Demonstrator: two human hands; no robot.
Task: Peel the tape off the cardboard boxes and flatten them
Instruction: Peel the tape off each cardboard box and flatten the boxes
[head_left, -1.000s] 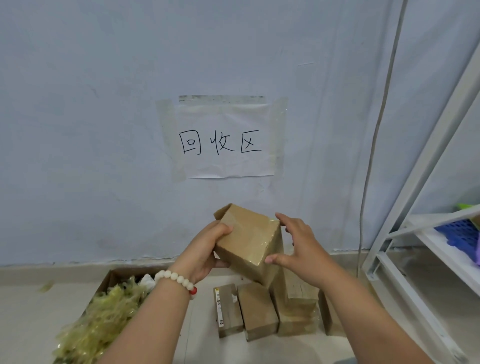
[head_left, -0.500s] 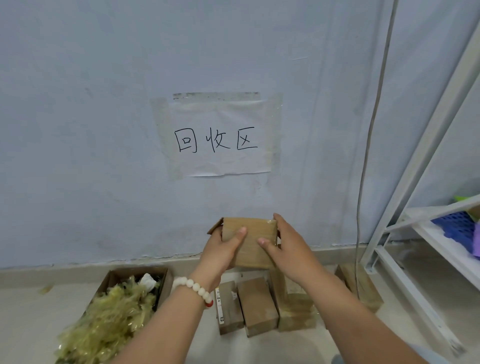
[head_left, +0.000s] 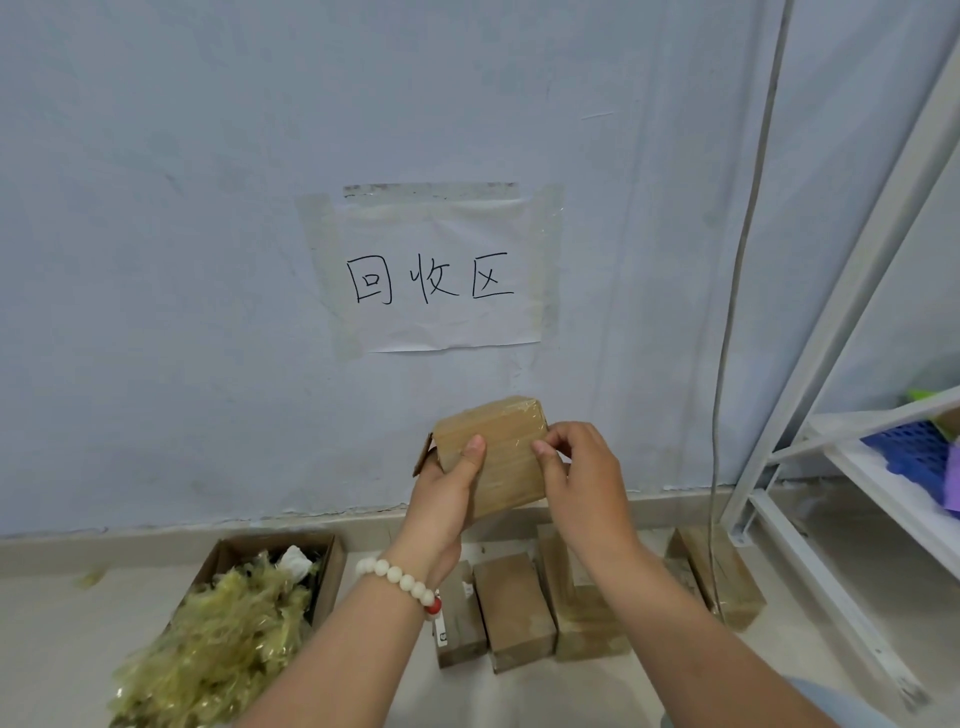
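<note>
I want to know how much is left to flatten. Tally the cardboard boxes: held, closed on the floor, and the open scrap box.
Held box, in left hand and right hand: 1
Closed floor boxes: 4
Open scrap box of peeled tape: 1
Total: 6

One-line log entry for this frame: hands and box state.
left hand: grips taped box | right hand: pinches its right edge | state: held up, not flattened
</note>
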